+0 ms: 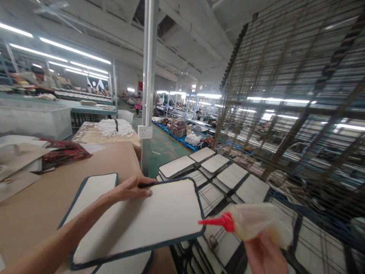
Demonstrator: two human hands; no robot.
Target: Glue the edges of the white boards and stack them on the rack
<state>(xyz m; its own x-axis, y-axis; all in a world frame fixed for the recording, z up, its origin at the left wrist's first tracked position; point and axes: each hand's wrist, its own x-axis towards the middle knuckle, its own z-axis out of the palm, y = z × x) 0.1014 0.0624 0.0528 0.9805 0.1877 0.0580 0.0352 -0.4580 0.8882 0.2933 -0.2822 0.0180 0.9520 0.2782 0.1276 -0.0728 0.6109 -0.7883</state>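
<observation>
My left hand (138, 188) grips the far edge of a white panel with a dark blue border (148, 219), thumb on top and fingers at the rim. The panel is held tilted above the table. In my right hand (265, 249) is a translucent squeeze bottle (261, 222) with a red nozzle (218, 222). The nozzle tip points left and is at the panel's right edge, by the dark border; whether it touches I cannot tell. Another bordered panel (95, 190) lies on the table behind my left arm, and part of one more (128, 264) shows underneath.
Several similar panels (242, 175) lie on a wire rack at the right, below a raised stack of wire grids (285, 76). A metal post (146, 95) with a socket stands beyond the brown tabletop (114, 160). Cut pieces (19, 160) lie at left. A person (40, 80) works farther back.
</observation>
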